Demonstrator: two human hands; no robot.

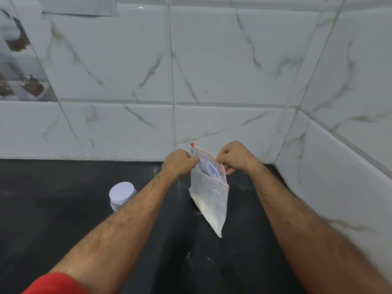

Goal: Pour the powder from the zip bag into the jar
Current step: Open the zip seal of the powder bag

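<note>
— Where was the zip bag?

— The zip bag (209,194) hung above the black tabletop (63,209), near the corner of the tiled wall (212,60), tilted so one bottom corner pointed down. Pale powder (212,217) sat in its lower part, and the mouth at the top was pulled apart.

— And the grip?

— Both hands pinched it. The left hand (177,162) held the near-left edge of the mouth between curled fingers and thumb; the right hand (233,157) pinched the opposite edge with its pink zip strip. A small red slider (192,144) stuck up at the far end of the zip.

— The jar?

— The jar (121,197) stood on the tabletop, to the left of the left forearm, well apart from the bag, its white lid (122,190) on. A few specks of spilled powder (198,213) lay on the tabletop beneath the bag.
</note>
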